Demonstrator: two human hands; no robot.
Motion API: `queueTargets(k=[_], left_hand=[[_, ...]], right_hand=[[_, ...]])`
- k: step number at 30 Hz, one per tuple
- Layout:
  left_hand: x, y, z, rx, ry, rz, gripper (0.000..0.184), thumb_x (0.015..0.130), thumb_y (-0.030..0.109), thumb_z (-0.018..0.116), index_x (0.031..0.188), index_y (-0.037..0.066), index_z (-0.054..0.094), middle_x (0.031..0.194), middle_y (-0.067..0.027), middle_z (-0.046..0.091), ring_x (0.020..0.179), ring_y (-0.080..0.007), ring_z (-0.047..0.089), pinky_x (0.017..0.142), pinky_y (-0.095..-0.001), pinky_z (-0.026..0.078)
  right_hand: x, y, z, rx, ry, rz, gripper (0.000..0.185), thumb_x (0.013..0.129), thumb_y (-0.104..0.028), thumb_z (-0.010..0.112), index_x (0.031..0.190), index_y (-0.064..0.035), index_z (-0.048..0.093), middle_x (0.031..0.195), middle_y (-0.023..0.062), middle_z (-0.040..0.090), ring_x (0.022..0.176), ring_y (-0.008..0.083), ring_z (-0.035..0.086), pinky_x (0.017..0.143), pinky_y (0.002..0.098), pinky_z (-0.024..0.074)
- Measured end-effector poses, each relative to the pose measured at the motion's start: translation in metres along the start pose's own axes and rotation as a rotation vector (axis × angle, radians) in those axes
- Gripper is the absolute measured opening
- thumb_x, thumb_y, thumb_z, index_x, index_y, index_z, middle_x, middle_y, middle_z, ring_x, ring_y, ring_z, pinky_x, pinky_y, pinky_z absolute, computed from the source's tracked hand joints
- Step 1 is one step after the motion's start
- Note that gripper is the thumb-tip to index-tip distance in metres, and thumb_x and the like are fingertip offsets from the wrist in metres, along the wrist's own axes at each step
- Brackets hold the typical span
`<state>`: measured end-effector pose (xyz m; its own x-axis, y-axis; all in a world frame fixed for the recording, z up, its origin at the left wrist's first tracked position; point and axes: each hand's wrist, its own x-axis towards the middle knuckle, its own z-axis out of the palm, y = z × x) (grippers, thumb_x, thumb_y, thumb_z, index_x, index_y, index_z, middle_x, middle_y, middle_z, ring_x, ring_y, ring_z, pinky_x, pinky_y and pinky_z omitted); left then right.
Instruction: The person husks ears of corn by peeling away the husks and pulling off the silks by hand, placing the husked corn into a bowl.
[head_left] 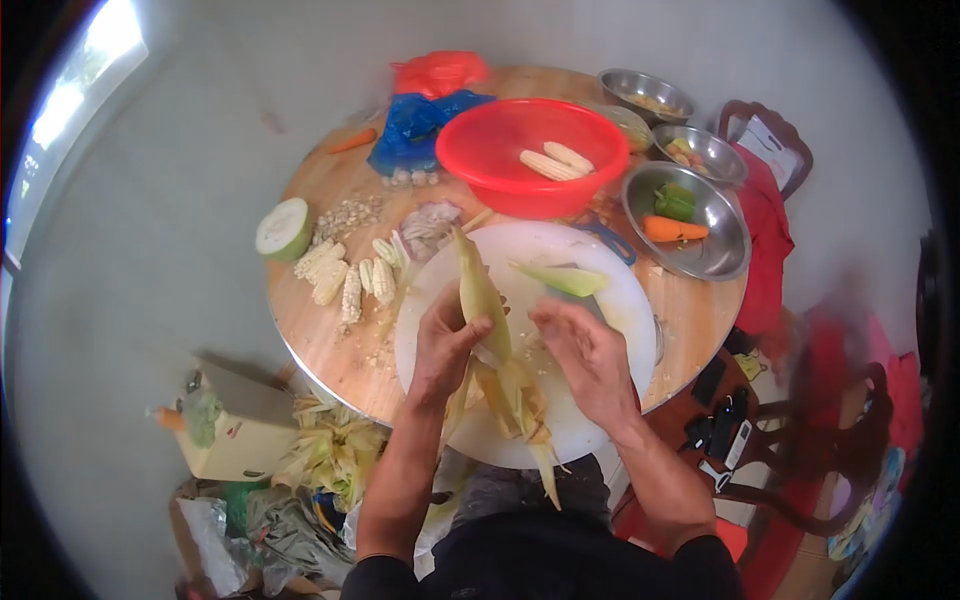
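Note:
An ear of corn in its pale green husk [480,297] stands nearly upright over the round white board [620,350], its loose husk leaves hanging down past the board's near edge. My left hand [447,335] is wrapped round the ear, thumb across the front. To the right of it, my right hand [585,358] is held over the board with its fingers apart and curved, nothing seen in them. Just beyond that hand, a loose green husk leaf [565,278] lies on the board. Part of the ear is hidden behind its husk and my left fingers.
Behind the board, a red basin [480,150] holds two peeled ears. Steel bowls [735,240] with vegetables stand at the right. Corn pieces [352,292] and a cut green gourd [284,230] lie left. A box [240,430] and husks [340,440] are below the table.

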<state>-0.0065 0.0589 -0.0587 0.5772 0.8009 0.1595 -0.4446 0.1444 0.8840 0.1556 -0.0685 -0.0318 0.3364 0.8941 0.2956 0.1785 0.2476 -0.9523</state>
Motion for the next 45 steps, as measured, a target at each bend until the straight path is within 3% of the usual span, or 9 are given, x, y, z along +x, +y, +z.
queueTargets(k=[16,24,31,33,34,37,41,43,45], left_hand=[[-0.017,-0.01,0.041,0.32,0.05,0.221,0.06,0.085,0.002,0.079,0.138,0.001,0.052,0.126,-0.0079,0.061,0.117,-0.0167,0.059,0.099,-0.0321,0.051],[-0.021,-0.005,0.036,0.161,0.065,0.176,0.056,0.091,0.014,0.073,0.14,0.0,0.05,0.126,-0.0094,0.061,0.12,-0.0192,0.057,0.101,-0.0343,0.047],[-0.021,-0.007,0.019,0.165,0.049,0.095,0.052,0.096,0.023,0.067,0.138,-0.001,0.049,0.127,-0.0099,0.059,0.117,-0.0191,0.055,0.101,-0.0338,0.044],[-0.025,-0.011,0.02,0.211,0.03,0.126,0.051,0.095,0.023,0.069,0.136,0.0,0.05,0.124,-0.0094,0.059,0.114,-0.0187,0.055,0.099,-0.0336,0.044],[-0.025,-0.012,0.022,0.257,0.01,0.16,0.05,0.094,0.023,0.07,0.135,0.0,0.051,0.122,-0.009,0.058,0.111,-0.0183,0.056,0.097,-0.0334,0.045],[-0.025,-0.012,0.034,0.586,0.049,0.328,0.046,0.093,0.021,0.071,0.131,0.001,0.053,0.119,-0.0094,0.057,0.106,-0.018,0.055,0.095,-0.0331,0.046],[-0.033,-0.002,0.027,0.551,0.213,0.186,0.037,0.094,0.018,0.07,0.124,0.002,0.057,0.113,-0.0115,0.063,0.102,-0.0198,0.06,0.093,-0.0331,0.048],[-0.028,-0.008,0.012,0.504,0.17,0.305,0.032,0.097,0.017,0.065,0.122,0.0,0.056,0.109,-0.0123,0.065,0.101,-0.0226,0.063,0.094,-0.0357,0.049],[-0.024,-0.023,-0.017,0.086,0.194,0.333,0.03,0.099,0.017,0.059,0.122,-0.001,0.053,0.109,-0.0131,0.065,0.1,-0.025,0.064,0.093,-0.0383,0.051]], right_hand=[[0.043,-0.026,0.015,-0.552,0.151,-0.238,0.013,0.085,-0.008,0.069,0.096,-0.0047,0.075,0.085,0.0136,0.069,0.072,0.0265,0.068,0.066,0.0351,0.0534],[0.04,0.018,0.021,0.307,0.271,0.389,0.023,0.095,-0.015,0.065,0.094,0.0068,0.071,0.085,0.0051,0.07,0.075,0.0116,0.067,0.069,0.0275,0.0559],[0.034,-0.003,0.034,0.477,0.241,0.292,0.024,0.097,-0.017,0.064,0.098,0.0068,0.069,0.086,0.0051,0.069,0.075,0.0102,0.064,0.071,0.0255,0.0537],[0.036,-0.007,0.029,-0.149,0.08,0.219,0.021,0.096,-0.014,0.063,0.102,0.0049,0.069,0.081,0.0008,0.064,0.074,0.0059,0.056,0.065,0.0244,0.0474],[0.036,0.001,0.03,-0.149,0.08,0.218,0.021,0.096,-0.014,0.063,0.102,0.0049,0.069,0.081,0.0008,0.064,0.074,0.0059,0.056,0.065,0.0244,0.0474],[0.039,0.03,0.04,0.145,0.118,0.182,0.019,0.095,-0.013,0.064,0.103,0.0025,0.069,0.077,-0.0024,0.059,0.072,0.0033,0.047,0.061,0.0248,0.0404],[0.023,0.035,0.047,0.388,0.324,0.215,0.018,0.096,-0.014,0.064,0.102,0.0017,0.071,0.082,-0.0026,0.062,0.073,0.0048,0.052,0.064,0.0237,0.0434],[0.009,0.038,0.045,0.478,0.377,0.306,0.018,0.097,-0.014,0.063,0.103,0.0014,0.071,0.086,-0.002,0.065,0.075,0.0057,0.055,0.066,0.0231,0.0456],[-0.003,0.047,0.043,0.665,0.52,0.34,0.02,0.098,-0.014,0.062,0.107,0.0013,0.07,0.094,0.0003,0.069,0.082,0.0081,0.061,0.073,0.0231,0.0485]])
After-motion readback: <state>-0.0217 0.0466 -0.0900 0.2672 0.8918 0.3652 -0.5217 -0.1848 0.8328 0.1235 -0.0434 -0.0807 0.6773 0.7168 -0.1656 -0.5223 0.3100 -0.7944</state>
